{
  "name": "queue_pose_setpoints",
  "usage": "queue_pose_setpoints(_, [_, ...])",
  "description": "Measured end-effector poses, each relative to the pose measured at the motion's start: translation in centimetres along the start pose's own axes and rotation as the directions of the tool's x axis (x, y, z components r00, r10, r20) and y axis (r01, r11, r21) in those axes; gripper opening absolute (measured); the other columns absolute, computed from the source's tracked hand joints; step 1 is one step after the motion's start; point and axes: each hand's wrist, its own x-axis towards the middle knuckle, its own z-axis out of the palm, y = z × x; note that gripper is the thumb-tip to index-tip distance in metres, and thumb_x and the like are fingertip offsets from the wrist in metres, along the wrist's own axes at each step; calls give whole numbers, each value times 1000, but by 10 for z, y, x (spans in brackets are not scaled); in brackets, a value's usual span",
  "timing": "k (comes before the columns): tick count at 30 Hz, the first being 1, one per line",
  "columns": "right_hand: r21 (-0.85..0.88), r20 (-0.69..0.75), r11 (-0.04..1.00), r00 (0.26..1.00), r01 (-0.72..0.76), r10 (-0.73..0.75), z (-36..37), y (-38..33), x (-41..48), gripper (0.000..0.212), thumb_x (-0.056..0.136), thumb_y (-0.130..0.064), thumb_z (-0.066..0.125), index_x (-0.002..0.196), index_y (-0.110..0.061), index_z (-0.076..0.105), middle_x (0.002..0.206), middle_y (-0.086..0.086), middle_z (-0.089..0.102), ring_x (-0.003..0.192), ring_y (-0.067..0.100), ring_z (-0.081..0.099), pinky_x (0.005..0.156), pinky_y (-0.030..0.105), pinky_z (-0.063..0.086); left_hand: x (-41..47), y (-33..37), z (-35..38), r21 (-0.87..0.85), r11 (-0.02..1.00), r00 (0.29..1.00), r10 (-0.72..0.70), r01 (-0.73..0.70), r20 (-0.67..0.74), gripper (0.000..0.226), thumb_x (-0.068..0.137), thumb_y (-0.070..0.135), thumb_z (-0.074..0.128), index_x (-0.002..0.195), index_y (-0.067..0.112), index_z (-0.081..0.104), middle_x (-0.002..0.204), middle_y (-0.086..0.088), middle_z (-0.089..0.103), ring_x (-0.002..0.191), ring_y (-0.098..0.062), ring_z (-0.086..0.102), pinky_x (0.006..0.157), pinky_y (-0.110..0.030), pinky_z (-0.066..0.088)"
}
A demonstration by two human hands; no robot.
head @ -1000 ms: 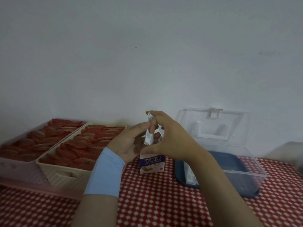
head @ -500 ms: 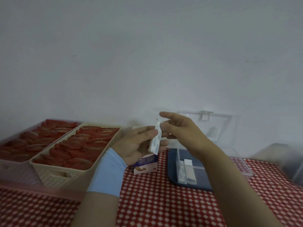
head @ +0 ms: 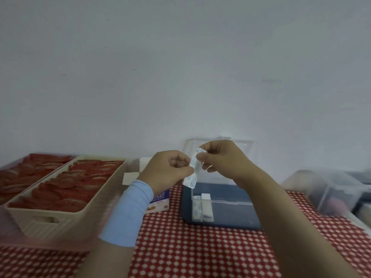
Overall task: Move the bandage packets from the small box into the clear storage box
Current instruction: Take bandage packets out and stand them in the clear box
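Both hands hold a white bandage packet [head: 192, 169] upright above the table. My left hand [head: 168, 171] pinches its lower side, and my right hand [head: 222, 159] pinches its top edge. The small white and blue box [head: 158, 200] stands on the red checked cloth under my left wrist, partly hidden by it. The clear storage box [head: 222, 215] with a dark blue base sits just right of it, its lid [head: 245, 145] standing open at the back. Several white packets [head: 201, 208] lie in its left compartment.
Two cream baskets [head: 66, 209] filled with red packets stand at the left. A clear plastic bin [head: 329, 189] sits blurred at the right edge. A small white carton flap [head: 130, 177] shows behind the left hand, near the wall.
Both hands with the packet have shifted right, above the storage box's left edge. My left hand's fingers have curled in. The view has tilted down and closer.
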Motion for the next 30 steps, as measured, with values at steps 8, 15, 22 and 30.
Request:
queue_pose_setpoints(8, [201,106,957,976,-210,192,-15,9,-12,9,88,-12,77,93,-6,73,81,6,73,75,17,69,81,38,63,-5,6,30,-193,981,997,-41,28,-67,7,86,5,71,92,9,74,79,-3,76,63,-5,70,55,-15,52])
queue_pose_setpoints(15, [176,149,954,965,-242,217,-17,19,-12,8,91,-9,71,92,-2,74,89,17,75,78,22,71,80,37,63,-3,0,41,-154,988,998,-22,13,-52,7,85,5,72,92,7,72,84,-10,75,65,-13,71,56,-19,55])
queue_pose_setpoints(22, [-157,-8,891,903,-425,429,-25,52,4,13,89,-8,71,94,4,73,84,15,75,64,18,70,71,34,63,2,-20,47,330,932,989,141,-151,53,15,93,27,63,107,22,70,94,15,66,83,4,59,73,-6,44])
queue_pose_setpoints(30, [-678,26,530,703,-510,711,-6,74,20,15,95,-15,64,86,-3,64,79,9,66,64,17,64,64,27,56,-4,-25,50,620,709,911,80,-337,405,42,85,48,67,123,30,66,129,12,54,123,-9,45,102,-25,34])
